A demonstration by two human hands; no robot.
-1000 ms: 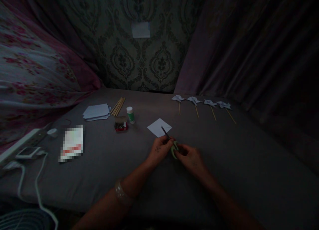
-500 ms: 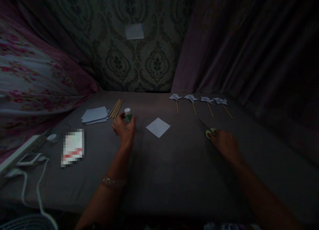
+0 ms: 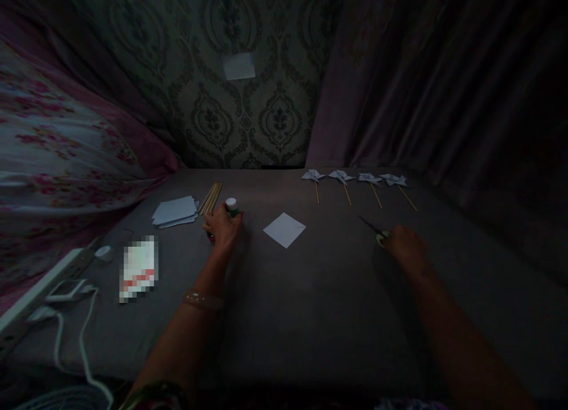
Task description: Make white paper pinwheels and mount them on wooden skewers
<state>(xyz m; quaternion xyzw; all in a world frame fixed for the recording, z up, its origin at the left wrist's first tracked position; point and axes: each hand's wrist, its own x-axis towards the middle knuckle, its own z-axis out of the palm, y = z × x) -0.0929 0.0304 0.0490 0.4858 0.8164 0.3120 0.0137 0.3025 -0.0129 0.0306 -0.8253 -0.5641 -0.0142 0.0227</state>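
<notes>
A small green bottle with a white cap (image 3: 231,204) stands up from my left hand (image 3: 223,225), whose thumb and fingers close around it. A small dark red spot shows under that hand, too dim to make out. My right hand (image 3: 406,248) grips the yellow-green handles of a pair of scissors (image 3: 373,227), which point away to the left. Between the hands, a white square of paper (image 3: 284,230) lies flat with one corner toward me. A short line, perhaps a cut, runs in from its right corner.
Behind my left hand are a stack of white paper (image 3: 176,211) and several thin sticks (image 3: 210,198). Paper pinwheels (image 3: 341,177) on sticks line the back right. At left lie a blurred packet (image 3: 138,269), a white cap (image 3: 103,254), and a power strip (image 3: 42,289) with cables.
My left hand has turned more palm-down around the green bottle. My right hand, with the scissors, has shifted slightly right. The whole view has moved a little.
</notes>
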